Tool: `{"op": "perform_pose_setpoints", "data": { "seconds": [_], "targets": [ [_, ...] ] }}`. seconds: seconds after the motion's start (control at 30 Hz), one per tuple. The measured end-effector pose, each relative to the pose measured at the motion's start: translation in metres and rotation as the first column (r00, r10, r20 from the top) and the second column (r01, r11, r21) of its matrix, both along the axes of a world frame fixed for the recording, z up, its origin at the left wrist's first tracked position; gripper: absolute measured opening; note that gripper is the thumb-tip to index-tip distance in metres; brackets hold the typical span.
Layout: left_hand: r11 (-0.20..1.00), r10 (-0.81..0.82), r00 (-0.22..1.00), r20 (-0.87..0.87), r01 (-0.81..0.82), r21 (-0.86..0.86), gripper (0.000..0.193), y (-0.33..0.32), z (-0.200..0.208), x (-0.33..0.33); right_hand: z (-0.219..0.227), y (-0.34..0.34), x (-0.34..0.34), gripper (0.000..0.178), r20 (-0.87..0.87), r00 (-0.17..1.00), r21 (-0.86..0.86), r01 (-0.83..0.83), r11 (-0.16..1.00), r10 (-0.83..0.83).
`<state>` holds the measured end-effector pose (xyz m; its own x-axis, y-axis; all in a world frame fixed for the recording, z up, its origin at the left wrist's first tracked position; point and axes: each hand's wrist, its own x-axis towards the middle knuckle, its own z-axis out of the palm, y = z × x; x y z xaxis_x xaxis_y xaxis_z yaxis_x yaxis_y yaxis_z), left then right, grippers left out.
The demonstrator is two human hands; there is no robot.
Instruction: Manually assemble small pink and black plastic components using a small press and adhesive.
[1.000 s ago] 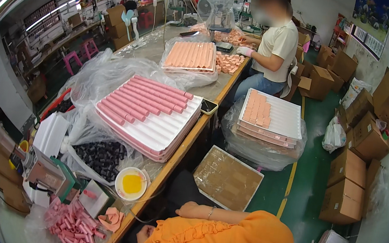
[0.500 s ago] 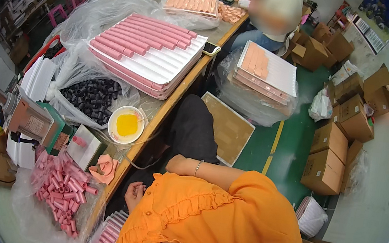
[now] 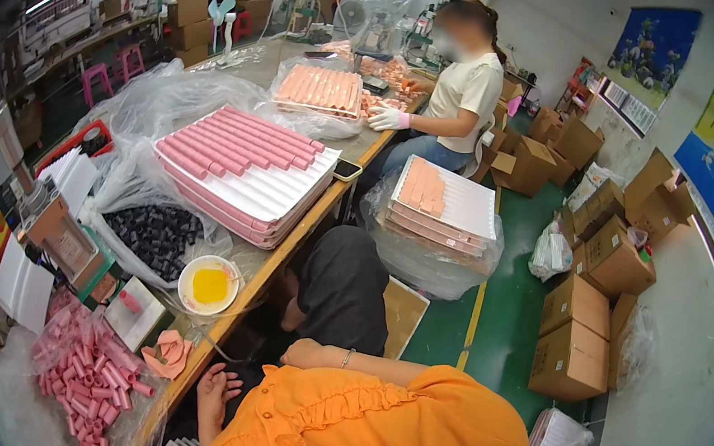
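My left hand (image 3: 217,386) hovers beside the table's front edge, its fingers loosely bent, apart and holding nothing. Across my lap lies my right forearm, with a bracelet; the right hand (image 3: 299,353) rests by my dark-trousered knee, its fingers hidden. Nearest the left hand are a crumpled pink cloth (image 3: 167,353) and a heap of short pink tubes (image 3: 91,391) on clear plastic. Further along the table stand a white bowl (image 3: 197,306) of yellow stuff and a bag of small black tubular pieces (image 3: 153,235). Stacked white ridged trays (image 3: 284,190) carry rows of long pink tubes.
A small press-like machine (image 3: 62,229) stands at the table's left. Across the corner, a co-worker (image 3: 461,101) in a white glove sits by peach-coloured pieces. Trays with peach parts (image 3: 469,204) stand right of my knee; cardboard boxes (image 3: 573,358) line the right wall.
The view has tilted up, showing more of the room and the co-worker. My left hand has moved slightly left and down, its fingers spreading a little. The right hand stays by the knee.
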<state>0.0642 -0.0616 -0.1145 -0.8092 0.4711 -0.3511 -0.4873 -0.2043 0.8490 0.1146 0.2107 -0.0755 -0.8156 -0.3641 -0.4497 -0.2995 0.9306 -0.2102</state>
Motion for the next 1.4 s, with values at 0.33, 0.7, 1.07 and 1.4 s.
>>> {"op": "perform_pose_setpoints", "data": {
  "seconds": [0.33, 0.7, 1.07, 1.4],
  "targets": [
    [0.978, 0.063, 0.985, 0.16, -0.093, 0.189, 0.034, -0.014, -0.008, 0.0, -0.01, -0.005, 0.004, 0.025, 0.012, 1.0, -0.011, 0.018, 1.0, -0.018],
    [0.964, 0.03, 0.989, 0.143, -0.067, 0.257, 0.032, -0.016, -0.008, -0.003, 0.013, -0.002, 0.002, 0.021, -0.054, 0.998, -0.039, -0.02, 0.999, 0.018],
    [0.973, 0.038, 0.995, 0.087, -0.057, 0.223, 0.029, -0.019, -0.002, 0.008, 0.061, -0.005, 0.01, 0.026, 0.048, 0.997, -0.178, 0.068, 0.982, -0.06],
    [0.93, 0.112, 0.981, -0.159, -0.159, -0.331, 0.032, -0.034, 0.018, 0.02, 0.117, 0.117, -0.016, 0.022, -0.433, 0.786, -0.431, 0.25, 0.867, -0.441]
  ]
}}
